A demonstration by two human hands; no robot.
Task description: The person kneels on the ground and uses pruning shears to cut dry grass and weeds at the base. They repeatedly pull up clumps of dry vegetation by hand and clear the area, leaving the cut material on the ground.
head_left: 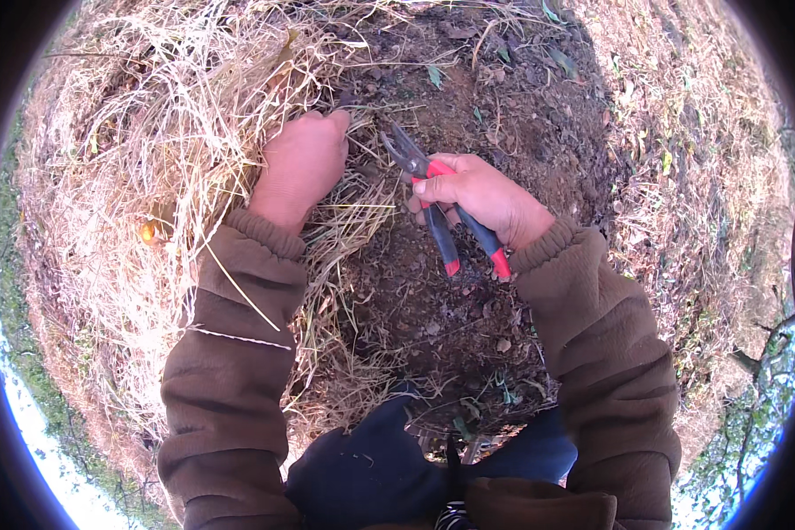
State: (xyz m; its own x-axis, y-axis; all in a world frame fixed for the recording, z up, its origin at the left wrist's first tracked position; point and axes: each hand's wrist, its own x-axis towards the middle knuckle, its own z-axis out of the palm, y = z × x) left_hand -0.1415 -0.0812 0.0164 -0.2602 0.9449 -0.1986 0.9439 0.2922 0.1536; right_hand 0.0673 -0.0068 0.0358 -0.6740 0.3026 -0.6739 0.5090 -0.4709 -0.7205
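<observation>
Pruning shears (pixel 434 192) with red and dark grey handles lie in my right hand (pixel 480 195), their dark blades parted and pointing up and left. My thumb rests on the red part near the pivot. My left hand (pixel 305 159) is closed at the edge of a mound of dry grass (pixel 192 99), left of the blades. Its fingertips are turned away, so whether it grips stems cannot be told. The blades stand apart from the left hand, above bare brown soil (pixel 464 106).
More dry grass and leaf litter (pixel 676 199) cover the ground at the right. Loose straw (pixel 351 232) lies beside my left wrist. My knees in dark trousers (pixel 371 464) are at the bottom. A yellowish-orange object (pixel 148 232) sits in the grass at left.
</observation>
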